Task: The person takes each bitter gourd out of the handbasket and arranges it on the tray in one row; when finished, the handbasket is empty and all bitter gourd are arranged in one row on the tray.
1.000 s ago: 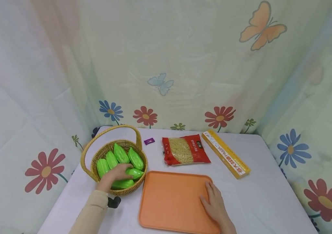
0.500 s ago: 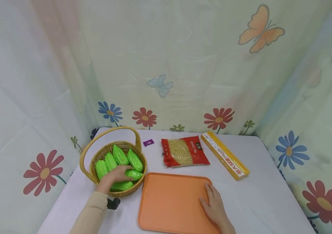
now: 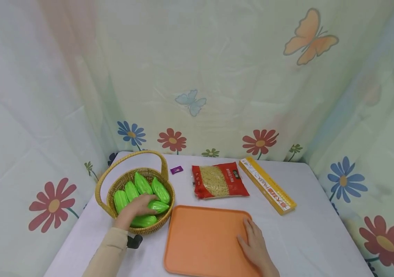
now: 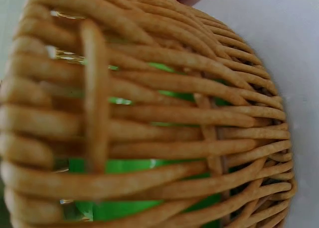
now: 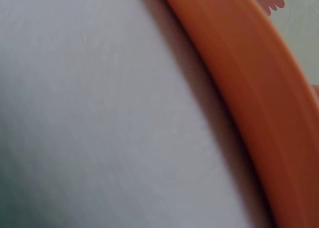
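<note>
In the head view, my left hand reaches into a round wicker basket at the left. Its fingers and thumb hold a ridged green gourd by the near right side of the basket; part of this gourd is under the hand. Several like gourds lie around it, such as a green gourd at the back. The left wrist view is filled by the basket's weave, with green showing through the gaps. At the right, my right hand rests with extended fingers on the right edge of an orange tray.
Behind the tray lies a red bag of pasta. A long yellow pasta box lies slantwise to its right. A small purple packet is beside the basket, whose tall handle arches over it. A patterned curtain surrounds the table.
The head view has shifted slightly. Both hands keep nearly the same places, the left in the basket and the right on the tray; no object has visibly moved.
</note>
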Tool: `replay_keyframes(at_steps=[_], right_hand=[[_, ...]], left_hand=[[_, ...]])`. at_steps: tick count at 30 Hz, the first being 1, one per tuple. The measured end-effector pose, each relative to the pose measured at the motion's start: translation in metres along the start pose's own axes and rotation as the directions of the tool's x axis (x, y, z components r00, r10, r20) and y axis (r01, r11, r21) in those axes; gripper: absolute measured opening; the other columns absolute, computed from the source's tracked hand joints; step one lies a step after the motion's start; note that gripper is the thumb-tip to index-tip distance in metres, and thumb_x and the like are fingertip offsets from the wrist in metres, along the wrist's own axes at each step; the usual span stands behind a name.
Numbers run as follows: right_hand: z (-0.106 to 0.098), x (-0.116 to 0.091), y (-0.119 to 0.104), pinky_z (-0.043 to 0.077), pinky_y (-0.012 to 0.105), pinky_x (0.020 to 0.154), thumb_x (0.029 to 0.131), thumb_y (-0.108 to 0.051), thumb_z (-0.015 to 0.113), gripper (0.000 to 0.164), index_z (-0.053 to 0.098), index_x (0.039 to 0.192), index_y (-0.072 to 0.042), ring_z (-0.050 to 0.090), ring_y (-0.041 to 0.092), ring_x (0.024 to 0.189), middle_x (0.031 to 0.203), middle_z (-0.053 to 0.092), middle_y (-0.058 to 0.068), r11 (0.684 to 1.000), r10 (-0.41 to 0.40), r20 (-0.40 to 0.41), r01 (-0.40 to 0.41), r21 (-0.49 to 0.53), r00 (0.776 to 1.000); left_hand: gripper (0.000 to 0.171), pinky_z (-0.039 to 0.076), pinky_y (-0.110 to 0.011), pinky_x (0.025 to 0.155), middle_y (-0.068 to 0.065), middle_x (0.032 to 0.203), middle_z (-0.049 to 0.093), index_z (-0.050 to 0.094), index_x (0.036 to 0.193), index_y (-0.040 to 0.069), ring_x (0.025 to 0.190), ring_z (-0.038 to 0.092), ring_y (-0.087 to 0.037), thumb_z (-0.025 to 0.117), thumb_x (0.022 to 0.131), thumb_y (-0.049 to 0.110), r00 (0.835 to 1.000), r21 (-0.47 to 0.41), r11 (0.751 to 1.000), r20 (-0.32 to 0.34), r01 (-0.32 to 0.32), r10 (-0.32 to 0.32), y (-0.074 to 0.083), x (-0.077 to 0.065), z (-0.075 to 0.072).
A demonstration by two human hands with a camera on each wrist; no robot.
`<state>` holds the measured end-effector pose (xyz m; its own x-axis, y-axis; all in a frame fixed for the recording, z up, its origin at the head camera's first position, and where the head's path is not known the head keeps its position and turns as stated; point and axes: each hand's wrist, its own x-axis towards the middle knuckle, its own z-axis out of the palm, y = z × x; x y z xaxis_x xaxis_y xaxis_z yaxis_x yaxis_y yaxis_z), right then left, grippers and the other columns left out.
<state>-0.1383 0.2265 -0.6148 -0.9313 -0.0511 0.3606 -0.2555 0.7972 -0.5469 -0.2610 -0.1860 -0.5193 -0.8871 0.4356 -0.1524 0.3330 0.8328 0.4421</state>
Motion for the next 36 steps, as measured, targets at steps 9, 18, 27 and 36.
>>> replay_keyframes(at_steps=[9,18,27,36], right_hand=[[0.002,-0.003,0.002,0.027,0.058,0.091,0.081,-0.013,0.065,0.060,0.040,0.131,0.010,0.033,0.046,0.116,0.129,0.039,0.031,0.999,-0.034,-0.030,0.034,0.003,0.999],[-0.001,-0.002,0.000,0.028,0.059,0.091,0.081,-0.012,0.065,0.060,0.040,0.130,0.010,0.034,0.047,0.116,0.129,0.039,0.031,0.999,-0.034,-0.027,0.035,0.011,0.999],[-0.004,-0.002,-0.002,0.026,0.059,0.093,0.082,-0.013,0.064,0.060,0.038,0.132,0.010,0.032,0.047,0.118,0.131,0.037,0.030,1.000,-0.006,0.011,0.006,0.012,1.000],[-0.005,0.000,-0.005,0.026,0.059,0.093,0.083,-0.011,0.063,0.059,0.039,0.132,0.009,0.031,0.047,0.118,0.132,0.035,0.030,0.999,0.012,0.002,-0.012,0.045,1.000]], left_hand=[[0.040,0.044,-0.044,0.084,-0.005,0.104,0.061,0.064,0.109,0.015,0.102,0.054,-0.029,0.076,0.074,0.030,0.999,0.069,0.997,-0.030,0.017,-0.015,0.009,-0.006,-0.010],[0.049,0.043,-0.044,0.089,-0.011,0.114,0.059,0.060,0.119,0.008,0.107,0.053,-0.030,0.071,0.078,0.033,0.997,-0.010,1.000,-0.072,0.029,-0.030,0.020,-0.015,-0.023],[0.057,0.038,-0.050,0.094,-0.021,0.124,0.053,0.049,0.128,-0.001,0.114,0.048,-0.038,0.059,0.088,0.038,0.990,-0.060,0.996,-0.118,0.067,-0.074,0.036,-0.022,-0.029],[0.060,0.040,-0.052,0.091,-0.021,0.123,0.053,0.047,0.130,-0.001,0.113,0.049,-0.038,0.055,0.089,0.043,0.978,-0.110,0.988,-0.163,0.113,-0.130,0.060,-0.026,-0.027]])
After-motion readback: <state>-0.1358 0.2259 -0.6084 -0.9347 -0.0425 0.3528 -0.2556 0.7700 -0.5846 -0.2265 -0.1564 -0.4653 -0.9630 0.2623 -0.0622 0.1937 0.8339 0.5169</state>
